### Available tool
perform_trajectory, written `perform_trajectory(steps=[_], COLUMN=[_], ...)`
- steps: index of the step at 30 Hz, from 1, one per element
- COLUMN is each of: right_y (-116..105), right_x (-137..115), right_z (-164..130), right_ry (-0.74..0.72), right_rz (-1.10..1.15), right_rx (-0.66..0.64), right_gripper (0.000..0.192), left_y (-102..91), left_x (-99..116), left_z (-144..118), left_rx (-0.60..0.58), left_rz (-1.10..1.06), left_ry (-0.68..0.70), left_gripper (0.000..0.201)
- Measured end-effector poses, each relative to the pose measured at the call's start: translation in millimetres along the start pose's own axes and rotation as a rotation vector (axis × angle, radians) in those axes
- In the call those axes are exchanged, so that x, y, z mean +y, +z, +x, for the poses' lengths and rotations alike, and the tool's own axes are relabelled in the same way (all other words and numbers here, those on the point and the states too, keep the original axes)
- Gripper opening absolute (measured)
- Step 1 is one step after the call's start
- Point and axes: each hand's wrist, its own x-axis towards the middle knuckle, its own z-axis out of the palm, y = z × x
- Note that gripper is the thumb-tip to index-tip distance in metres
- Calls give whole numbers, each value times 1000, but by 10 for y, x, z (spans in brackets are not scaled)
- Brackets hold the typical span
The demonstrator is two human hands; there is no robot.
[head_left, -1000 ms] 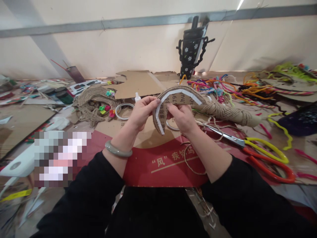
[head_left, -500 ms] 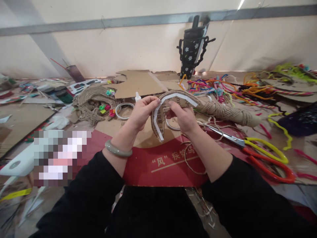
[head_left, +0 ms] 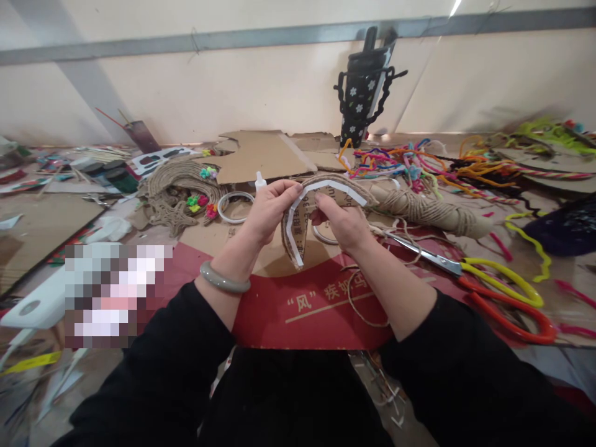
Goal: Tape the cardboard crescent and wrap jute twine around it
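My left hand (head_left: 267,208) and my right hand (head_left: 341,218) both hold a curved cardboard piece (head_left: 300,220) above the table. The piece carries a white tape strip along its edge and jute twine wound on its outer rim. My left thumb and fingers pinch its top left bend; my right fingers press the top beside them. A grey-green bangle (head_left: 223,280) sits on my left wrist. A twine strand (head_left: 358,298) trails from the piece down over a red printed cardboard sheet (head_left: 302,310).
Scissors with yellow and orange handles (head_left: 498,288) lie to the right. A jute twine bundle (head_left: 423,208), coloured pipe cleaners (head_left: 400,161), a tape ring (head_left: 233,208), a small glue bottle (head_left: 259,181), a twine-wrapped shape with pompoms (head_left: 179,192) and a black patterned cup (head_left: 361,93) lie beyond.
The cardboard piece has turned and dropped slightly leftward in my hands, its long arm now seen more edge-on. Both hands keep their grip.
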Motion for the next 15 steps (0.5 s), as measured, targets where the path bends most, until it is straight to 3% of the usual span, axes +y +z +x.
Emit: perform_trajectory(steps=[5, 10, 15], right_y=[3, 14, 28], right_x=[-4, 11, 6], right_z=[-1, 12, 7], right_ry=[0, -36, -11], right_rz=[11, 129, 80], right_rx=[-54, 134, 92], right_gripper=[23, 20, 20], left_y=[-4, -16, 4], left_x=[5, 4, 27], left_z=[-8, 2, -16], left_rx=[-16, 0, -44], left_rz=[35, 22, 20], left_ry=[-3, -15, -27], left_gripper=[28, 26, 24])
